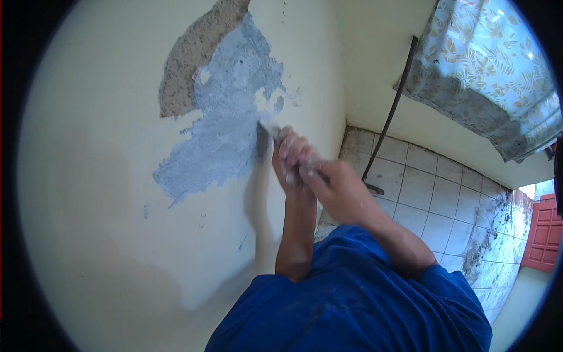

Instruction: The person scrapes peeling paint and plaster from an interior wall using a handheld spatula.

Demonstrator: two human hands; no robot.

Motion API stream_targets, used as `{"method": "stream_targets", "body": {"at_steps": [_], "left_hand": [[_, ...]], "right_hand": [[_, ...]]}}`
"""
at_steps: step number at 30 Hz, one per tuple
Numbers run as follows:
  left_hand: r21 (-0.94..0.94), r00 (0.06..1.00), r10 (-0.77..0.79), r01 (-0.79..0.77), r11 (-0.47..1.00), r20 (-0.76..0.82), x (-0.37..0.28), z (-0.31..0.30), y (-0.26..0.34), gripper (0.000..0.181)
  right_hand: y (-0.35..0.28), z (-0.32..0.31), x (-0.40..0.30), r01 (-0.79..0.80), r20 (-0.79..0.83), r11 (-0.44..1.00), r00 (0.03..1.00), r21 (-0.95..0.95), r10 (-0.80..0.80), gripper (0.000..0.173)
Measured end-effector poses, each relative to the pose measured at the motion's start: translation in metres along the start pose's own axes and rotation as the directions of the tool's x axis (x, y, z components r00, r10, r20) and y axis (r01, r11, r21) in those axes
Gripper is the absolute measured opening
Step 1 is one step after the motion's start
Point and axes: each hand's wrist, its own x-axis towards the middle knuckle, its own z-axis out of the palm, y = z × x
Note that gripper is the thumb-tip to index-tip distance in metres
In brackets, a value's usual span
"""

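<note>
My left hand (292, 149) is closed around a scraper or putty knife (269, 126), whose blade meets the wall at the right edge of a bare grey patch (233, 119). Close beside it, my right hand (338, 187) is closed on the rear of the same tool; blur and the fingers hide most of the handle. Cream paint (110, 176) surrounds the grey patch, with small paint remnants inside it. Along the patch's upper left runs a rough brown strip of exposed plaster (180, 75).
A long dark pole (393, 105) with a short crosspiece at its foot leans in the corner over the tiled floor (409, 180). A leaf-patterned curtain (479, 66) hangs at the upper right. A red panelled door (543, 233) shows at the far right; dark debris marks the tiles before it.
</note>
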Motion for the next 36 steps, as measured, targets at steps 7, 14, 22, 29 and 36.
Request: {"method": "stream_targets", "body": {"at_steps": [7,14,22,29,36], "left_hand": [[0.034,0.997,-0.026,0.028,0.999,-0.068,0.002,0.008,0.003,0.005],[0.136,0.969,0.051,-0.018,0.991,-0.241,0.004,0.018,0.009,0.006],[0.335,0.987,0.089,-0.039,0.941,-0.134,-0.001,0.014,-0.002,0.014],[0.1,0.995,-0.056,0.064,0.993,-0.082,0.023,0.012,0.011,0.012],[0.213,0.988,0.101,-0.074,0.974,-0.116,0.01,0.018,-0.001,0.008]], "right_hand": [[-0.01,0.008,-0.01,0.045,-0.01,0.998,0.999,-0.047,-0.045,0.026],[-0.005,0.019,-0.009,0.083,-0.07,0.994,0.995,0.069,-0.078,0.027],[-0.003,0.009,-0.001,-0.022,0.017,0.99,1.0,0.136,0.02,0.024],[-0.004,0.022,0.016,0.079,-0.156,0.997,0.985,0.015,-0.075,0.025],[-0.005,0.006,0.007,-0.106,0.003,0.992,0.994,0.063,0.106,0.03]]}}
